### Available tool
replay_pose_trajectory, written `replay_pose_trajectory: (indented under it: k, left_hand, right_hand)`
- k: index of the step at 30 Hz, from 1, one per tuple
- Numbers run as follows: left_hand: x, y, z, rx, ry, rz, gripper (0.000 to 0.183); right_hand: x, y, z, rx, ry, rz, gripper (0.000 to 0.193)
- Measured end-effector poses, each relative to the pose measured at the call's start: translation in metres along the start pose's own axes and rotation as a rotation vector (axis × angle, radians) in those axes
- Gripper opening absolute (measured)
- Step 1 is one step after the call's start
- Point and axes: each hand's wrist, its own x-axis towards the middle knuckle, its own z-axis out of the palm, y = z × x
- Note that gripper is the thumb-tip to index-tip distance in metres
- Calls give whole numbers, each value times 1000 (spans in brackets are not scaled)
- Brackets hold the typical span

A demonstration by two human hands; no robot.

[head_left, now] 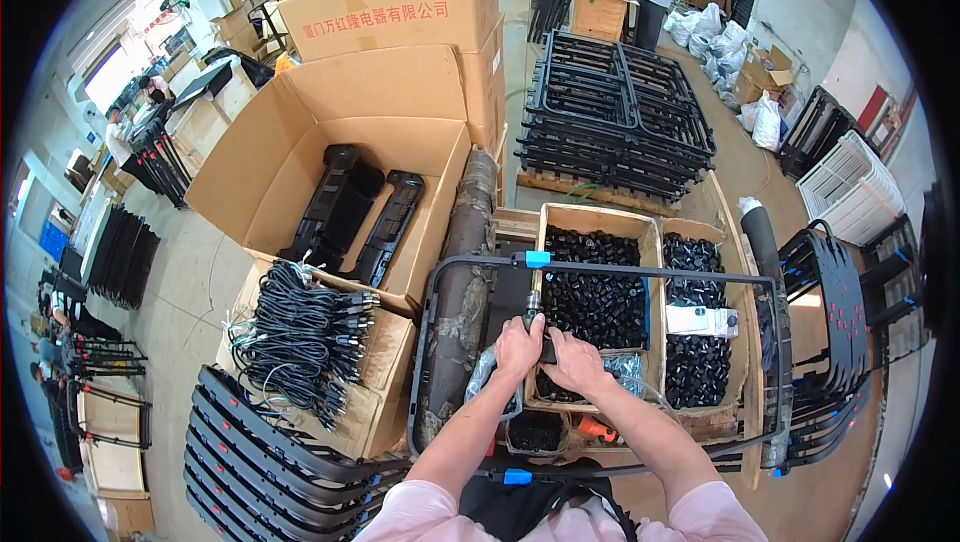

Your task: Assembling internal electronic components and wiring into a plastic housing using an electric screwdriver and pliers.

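Note:
A black rectangular frame (645,270) with rounded corners lies across the work area in front of me, with a blue clip (538,259) on its far bar and another blue clip (517,477) on its near bar. My left hand (518,347) is closed around a dark power screwdriver (533,302); its metal chuck points away from me, just short of the far bar's clip. Against the tool's body, beside the left hand, my right hand (575,363) is closed too. The palms hide most of the tool. Below the hands, inside the frame's outline, is a wooden bin (655,292) of small black parts.
A second bin (740,342) with black parts and a white box adjoins on the right. Left are bundled black cables (300,332), an open carton (250,172) with black mouldings, and stacked curved panels (260,457). Stacked black frames (620,112) stand beyond; people work farther off.

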Motion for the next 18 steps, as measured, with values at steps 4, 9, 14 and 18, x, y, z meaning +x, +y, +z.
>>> replay_pose_trajectory:
  k: [4,9,14,18]
  left_hand:
    - [-1,-4,4,0,22,2,64]
    - [-1,-4,10,-26,49,14,62]
    - [5,-12,12,-23,32,20,61]
    - [8,-15,13,-21,14,34,61]
  right_hand:
    - [2,3,-1,23,-42,0,65]
    - [2,5,-2,18,-35,1,62]
    - [4,1,-8,15,-54,8,60]
    - [6,3,-3,12,-84,17,65]
